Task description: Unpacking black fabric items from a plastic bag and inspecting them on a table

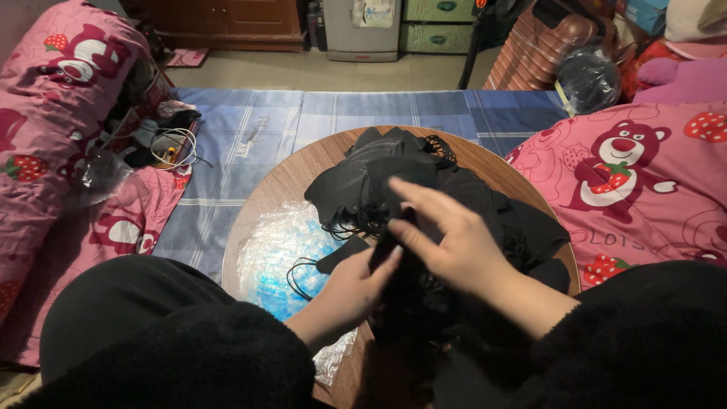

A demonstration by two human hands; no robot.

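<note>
Hands meet low in the centre of the frame over a round wooden bench (273, 189). The left hand (354, 286) comes up from the lower middle with its fingers curled, pinching a black face mask (384, 250) at its lower edge. The right hand (454, 246) reaches in from the lower right, fingers spread and bent, thumb and forefinger closed on the top of the same mask, so both hands grip it between them. Just behind the hands, toward the upper middle of the bench, lies a loose pile of black masks (379, 178) with ear loops trailing. To the left of the hands a crinkled clear plastic bag (280, 250) with blue showing through rests on the bench. Black sleeves fill the bottom of the frame. A blue checked sheet (250, 132) lies beyond the bench, and pink bedding (644, 182) printed with bears and strawberries flanks it at the right and left edges.
</note>
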